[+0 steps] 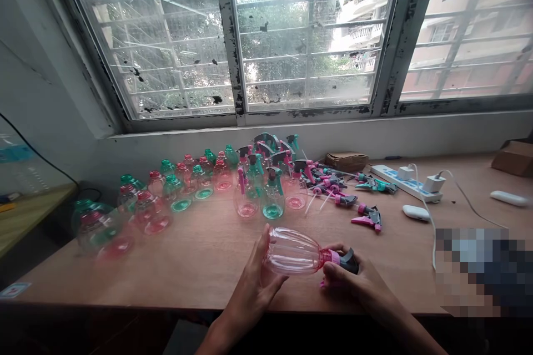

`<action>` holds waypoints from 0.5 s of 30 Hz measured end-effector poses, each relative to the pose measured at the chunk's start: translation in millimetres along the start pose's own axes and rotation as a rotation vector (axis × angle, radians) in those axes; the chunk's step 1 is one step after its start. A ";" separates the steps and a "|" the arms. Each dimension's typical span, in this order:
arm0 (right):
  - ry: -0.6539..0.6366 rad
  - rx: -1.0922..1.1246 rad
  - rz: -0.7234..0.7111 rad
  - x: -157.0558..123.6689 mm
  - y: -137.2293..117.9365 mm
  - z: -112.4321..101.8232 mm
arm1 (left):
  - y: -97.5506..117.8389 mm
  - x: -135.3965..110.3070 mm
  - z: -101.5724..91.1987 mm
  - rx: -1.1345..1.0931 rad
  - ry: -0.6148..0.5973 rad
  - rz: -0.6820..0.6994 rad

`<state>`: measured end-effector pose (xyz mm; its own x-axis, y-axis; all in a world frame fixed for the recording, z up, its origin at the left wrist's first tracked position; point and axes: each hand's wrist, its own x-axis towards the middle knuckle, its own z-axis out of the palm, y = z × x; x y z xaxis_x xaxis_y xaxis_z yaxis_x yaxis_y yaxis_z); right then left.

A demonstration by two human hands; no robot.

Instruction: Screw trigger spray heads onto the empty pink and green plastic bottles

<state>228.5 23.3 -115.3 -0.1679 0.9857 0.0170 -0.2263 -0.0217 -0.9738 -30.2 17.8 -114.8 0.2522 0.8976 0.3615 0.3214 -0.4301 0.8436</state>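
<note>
A clear pink spray bottle (pixel 293 250) lies sideways between my hands, above the front of the table. My left hand (pixel 259 272) is wrapped round its base end. At the neck, my right hand (pixel 347 274) grips the pink-and-black trigger spray head (pixel 348 260), which sits on the bottle mouth; part of it is hidden by the fingers. Beyond my hands stand several bottles fitted with spray heads, among them a green one (pixel 273 199). Loose spray heads (pixel 368 217) lie in a pile to their right.
Open-topped pink and green bottles (pixel 154 213) stand along the left side of the table (pixel 200 272). A white power strip (pixel 406 182) with plugs and cables lies at the right. Cardboard boxes (pixel 346 162) sit near the window wall.
</note>
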 end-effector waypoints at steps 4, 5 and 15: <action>-0.004 -0.002 0.001 -2.7 -6.4 2.0 | 5.8 1.2 -1.0 0.013 -0.013 -0.040; -0.002 -0.008 0.005 -3.0 -7.5 1.8 | 7.3 1.6 -1.4 0.026 -0.017 -0.052; 0.019 0.029 -0.012 -1.7 -4.6 -0.4 | 6.0 0.9 -2.3 -0.089 -0.026 -0.069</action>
<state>230.2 21.7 -110.9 -0.1466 0.9889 0.0238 -0.2562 -0.0148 -0.9665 -30.1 16.2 -108.5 0.2564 0.9213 0.2923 0.2567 -0.3564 0.8984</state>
